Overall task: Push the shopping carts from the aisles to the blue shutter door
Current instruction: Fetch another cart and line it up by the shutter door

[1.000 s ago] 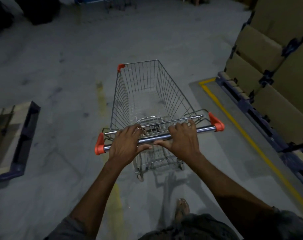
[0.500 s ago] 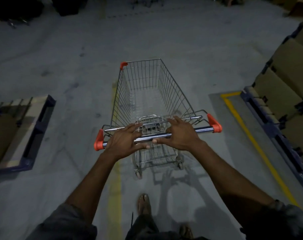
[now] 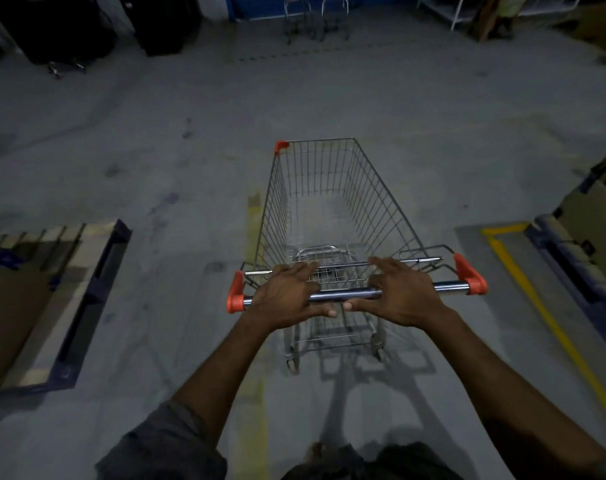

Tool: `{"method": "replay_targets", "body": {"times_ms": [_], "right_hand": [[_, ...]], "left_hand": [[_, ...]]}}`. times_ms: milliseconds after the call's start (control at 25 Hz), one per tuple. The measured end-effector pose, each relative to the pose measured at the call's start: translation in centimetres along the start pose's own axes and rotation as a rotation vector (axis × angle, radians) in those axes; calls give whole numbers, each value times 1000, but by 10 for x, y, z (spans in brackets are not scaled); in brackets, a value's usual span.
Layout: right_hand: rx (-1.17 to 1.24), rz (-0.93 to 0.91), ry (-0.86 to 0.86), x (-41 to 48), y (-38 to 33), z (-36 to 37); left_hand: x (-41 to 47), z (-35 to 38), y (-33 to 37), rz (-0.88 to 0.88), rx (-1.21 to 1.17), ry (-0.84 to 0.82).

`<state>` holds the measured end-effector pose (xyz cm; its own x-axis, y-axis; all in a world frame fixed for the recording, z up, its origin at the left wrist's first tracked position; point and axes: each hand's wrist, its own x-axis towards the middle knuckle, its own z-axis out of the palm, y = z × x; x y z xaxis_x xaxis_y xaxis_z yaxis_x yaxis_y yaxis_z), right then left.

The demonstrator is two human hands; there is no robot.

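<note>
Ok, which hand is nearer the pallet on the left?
Left. The left hand holds the handle at its end toward that pallet. The right hand holds the handle further right, with the left hand between it and the pallet.

Silver wire shopping cart (image 3: 374, 202), centre; blue-framed wooden pallet (image 3: 69, 299) left of it, brown cardboard boxes (image 3: 599, 209) right, two metal carts (image 3: 315, 15) far ahead.
</note>
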<state>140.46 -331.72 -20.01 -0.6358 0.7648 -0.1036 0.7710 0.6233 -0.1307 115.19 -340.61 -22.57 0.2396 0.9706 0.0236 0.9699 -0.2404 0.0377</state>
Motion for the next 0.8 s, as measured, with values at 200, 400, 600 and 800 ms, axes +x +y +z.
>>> {"method": "replay_targets", "body": {"times_ms": [200,400,600,800], "right_hand": [[112,62,-186,84,4,-12],[57,69,-92,186,26,-13],[-29,76,231,288,61,-1],[-79,48,309,395,103,-11]], "left_hand": [[57,0,-67,8,0,-11],[135,-2,-131,-105,-43,-68],[227,0,-187,-133,-44,21],[317,14,-235,-208,79,193]]}}
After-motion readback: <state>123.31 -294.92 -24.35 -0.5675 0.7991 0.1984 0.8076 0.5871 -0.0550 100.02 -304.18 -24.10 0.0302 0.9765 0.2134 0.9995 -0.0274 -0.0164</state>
